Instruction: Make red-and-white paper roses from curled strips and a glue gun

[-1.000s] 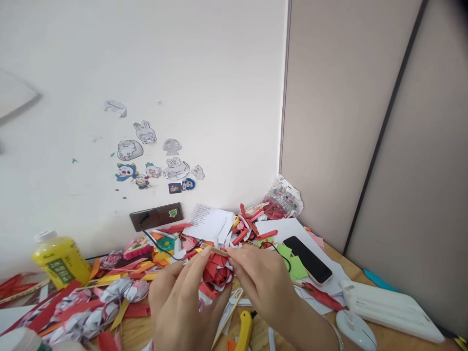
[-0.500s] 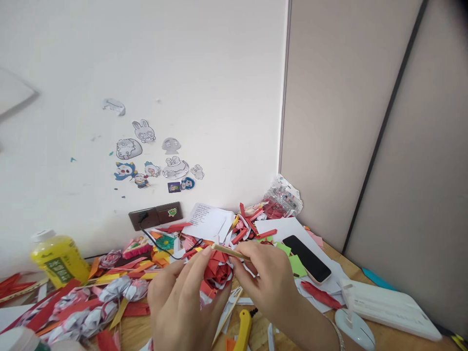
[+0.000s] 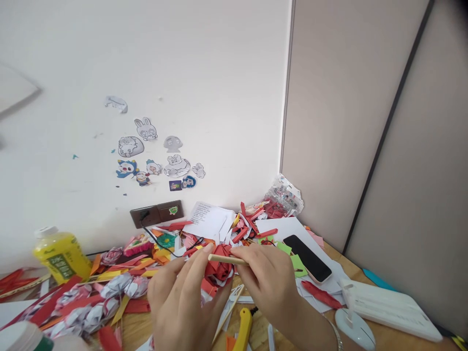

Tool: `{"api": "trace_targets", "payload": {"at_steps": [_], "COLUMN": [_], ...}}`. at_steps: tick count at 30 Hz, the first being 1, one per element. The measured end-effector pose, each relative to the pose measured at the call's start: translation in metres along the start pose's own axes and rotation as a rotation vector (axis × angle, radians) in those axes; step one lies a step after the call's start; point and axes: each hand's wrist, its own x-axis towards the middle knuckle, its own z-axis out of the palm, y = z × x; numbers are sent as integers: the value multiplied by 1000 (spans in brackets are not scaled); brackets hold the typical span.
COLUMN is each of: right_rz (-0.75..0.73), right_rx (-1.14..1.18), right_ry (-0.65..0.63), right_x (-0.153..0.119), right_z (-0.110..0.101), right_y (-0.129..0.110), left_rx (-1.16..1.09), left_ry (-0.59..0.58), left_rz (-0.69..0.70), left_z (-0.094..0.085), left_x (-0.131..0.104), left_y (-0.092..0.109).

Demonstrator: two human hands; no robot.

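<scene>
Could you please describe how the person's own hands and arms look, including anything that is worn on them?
The left hand and the right hand are bare: no glove or ring is visible. The right forearm shows no sleeve, and its wrist wears a thin, light, metallic-looking bracelet. The left forearm is out of view.

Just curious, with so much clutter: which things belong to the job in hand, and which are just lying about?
In use:
red paper flower, left hand
wooden stick, right hand

Probably just lying about:
phone
yellow bottle
plastic bag
</scene>
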Motion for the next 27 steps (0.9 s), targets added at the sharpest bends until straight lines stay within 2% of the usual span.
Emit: {"api": "trace_targets", "payload": {"at_steps": [4, 11, 17, 21, 27], "right_rz": [-61, -79, -90, -25, 151], "right_rx": [-68, -106, -82, -38, 69], "right_ry": [30, 23, -1, -10, -77], "right_x": [0, -1, -2, -2, -1], "right_z": [0, 0, 1, 1, -1], "right_y": [-1, -1, 0, 0, -1], "left_rx": [2, -15, -4, 21, 16], "left_ry": [13, -2, 1, 2, -11], "left_rz": [-4, -59, -45, -11, -56], "left_z": [1, 1, 0, 2, 0], "left_x": [0, 0, 0, -2, -2], "left_y": [0, 0, 1, -1, -1]}}
